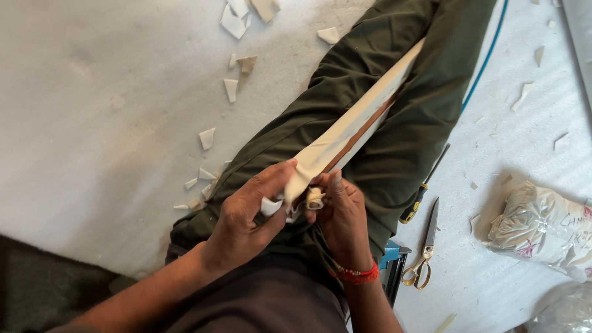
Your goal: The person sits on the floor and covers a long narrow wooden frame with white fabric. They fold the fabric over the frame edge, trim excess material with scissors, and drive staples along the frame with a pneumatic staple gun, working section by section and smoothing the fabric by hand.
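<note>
Head view, person seated on a pale floor mat [92, 123], legs in dark green trousers [394, 111] stretched toward the far side. A long cream strip [364, 114] with a brown edge lies along the legs, running from the far right down to the lap, where both hands meet. Left hand [243, 219]: fingers curled, thumb and forefinger pinching the near end of the strip, a bit of cream material bunched in the palm. Right hand [342, 216]: fingers pressed together around a small rolled-up end of the strip, thumb up against it; red thread band [357, 273] at the wrist. Right of the legs on the mat: a screwdriver [422, 188] with a yellow and black handle, then scissors [425, 246] with gold handles, blades pointing far; a crumpled plastic bag [542, 225] further right; a blue cord [487, 55] at the far right. Cream offcuts [231, 89] scattered left of the legs. Risks, as judged: the roll is small and held only by fingertips, so a loosened pinch could let it spring open or go crooked; uneven pull between the hands may twist the strip or skew the brown edge; the unsupported length could slide off the legs to the mat and pick up scraps; the scissors lie near the right knee, so a leg shift could meet the blades.
</note>
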